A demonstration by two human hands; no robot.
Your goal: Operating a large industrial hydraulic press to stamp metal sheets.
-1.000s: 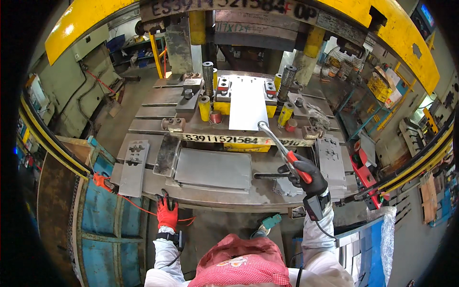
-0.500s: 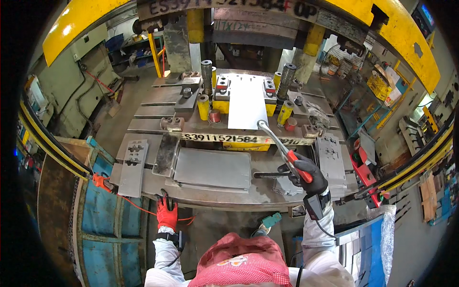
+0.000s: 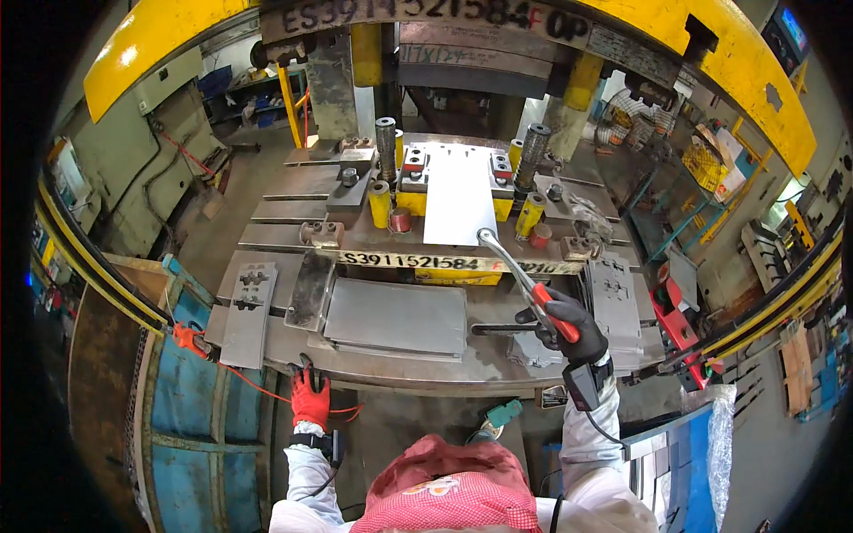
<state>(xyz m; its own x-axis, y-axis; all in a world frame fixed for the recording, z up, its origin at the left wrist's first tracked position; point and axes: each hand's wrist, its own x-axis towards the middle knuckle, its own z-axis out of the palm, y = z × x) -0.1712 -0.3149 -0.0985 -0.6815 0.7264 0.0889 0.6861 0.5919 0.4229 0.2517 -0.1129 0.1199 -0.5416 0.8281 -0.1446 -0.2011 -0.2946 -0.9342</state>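
My right hand [image 3: 572, 327], in a black glove, is closed round the red handles of long metal pliers [image 3: 519, 269]. The rounded tip of the pliers meets the near right corner of a bright white-looking metal sheet [image 3: 458, 200]. This sheet lies over the die [image 3: 410, 197] in the press, its near end reaching toward me. My left hand [image 3: 310, 401], in a red glove with dark fingertips, is at the front edge of the press table [image 3: 400, 377]. Its fingers are apart, and it holds nothing.
A stack of flat grey sheets [image 3: 395, 315] lies in front of the die. Cut-out metal parts [image 3: 247, 311] lie on the left, others [image 3: 615, 306] on the right. Guide posts [image 3: 533, 153] flank the die under the yellow press frame [image 3: 751, 84]. A blue bin [image 3: 191, 440] stands lower left.
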